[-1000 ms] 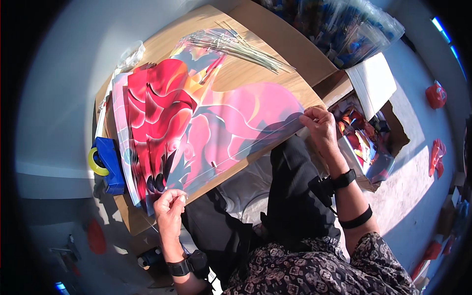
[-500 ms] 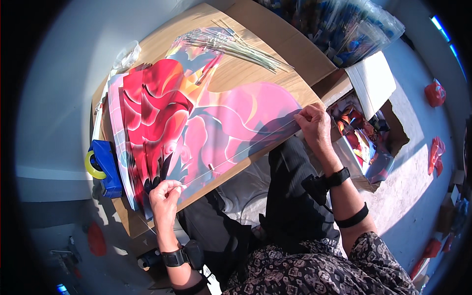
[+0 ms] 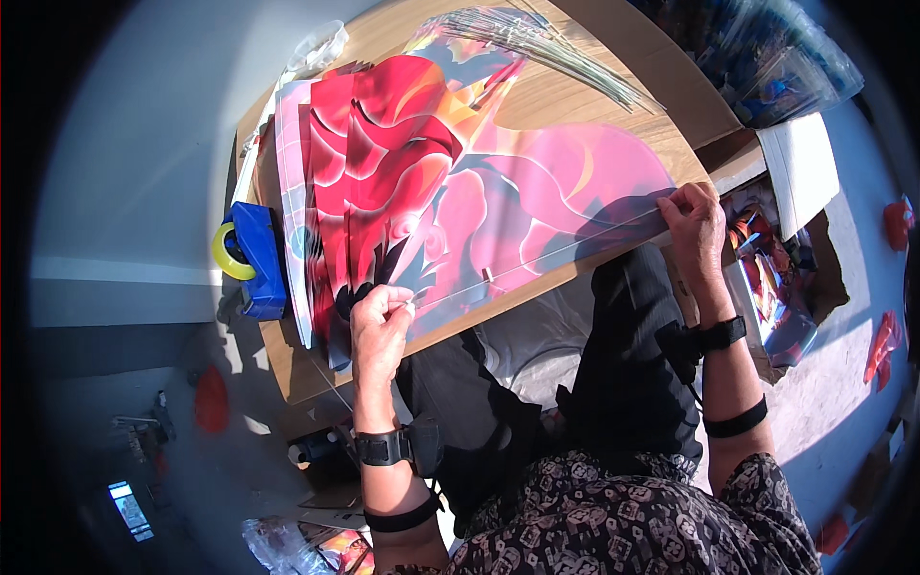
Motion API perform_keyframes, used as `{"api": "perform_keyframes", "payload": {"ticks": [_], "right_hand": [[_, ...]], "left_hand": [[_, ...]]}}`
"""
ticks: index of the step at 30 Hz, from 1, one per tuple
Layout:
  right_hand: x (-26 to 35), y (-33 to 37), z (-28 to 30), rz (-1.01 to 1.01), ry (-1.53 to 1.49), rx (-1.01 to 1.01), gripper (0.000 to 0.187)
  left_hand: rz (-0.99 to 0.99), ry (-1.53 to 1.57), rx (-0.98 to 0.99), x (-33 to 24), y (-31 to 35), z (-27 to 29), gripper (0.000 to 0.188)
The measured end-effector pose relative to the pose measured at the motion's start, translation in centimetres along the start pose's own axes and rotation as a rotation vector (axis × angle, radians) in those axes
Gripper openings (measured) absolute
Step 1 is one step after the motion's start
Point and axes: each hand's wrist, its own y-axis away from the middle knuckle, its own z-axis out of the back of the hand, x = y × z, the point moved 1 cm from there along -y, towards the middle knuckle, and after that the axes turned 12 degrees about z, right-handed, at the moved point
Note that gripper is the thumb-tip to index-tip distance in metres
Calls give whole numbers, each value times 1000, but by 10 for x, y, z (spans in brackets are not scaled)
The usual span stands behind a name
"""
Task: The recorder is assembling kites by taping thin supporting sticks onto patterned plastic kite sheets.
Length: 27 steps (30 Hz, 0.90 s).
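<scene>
Head view. Left hand [image 3: 380,326] pinches one end of a thin stick [image 3: 537,257], fingers pressed together; right hand [image 3: 697,222] pinches the other end. The stick, faint and hard to trace midway, runs between both grips along the near edge of a red-pink printed sheet [image 3: 537,192]. Sheets stacked beyond the left grip overlap, count unclear. One bundle of thin sticks [image 3: 546,48] lies far beyond. One blue tape dispenser [image 3: 254,259] sits outside the left grip. Wooden table [image 3: 613,105] partly covered.
</scene>
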Motion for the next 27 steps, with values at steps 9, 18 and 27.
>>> {"api": "perform_keyframes", "payload": {"ticks": [9,18,27], "right_hand": [[2,0,-2,15,24,26,16],[3,0,-1,19,-5,38,16],[0,-3,0,5,-6,56,17]], "left_hand": [[-67,-198,-136,2,0,-8,3],[-118,-346,-226,1,-5,-12,5],[-89,-289,-180,5,-5,-10,10]]}}
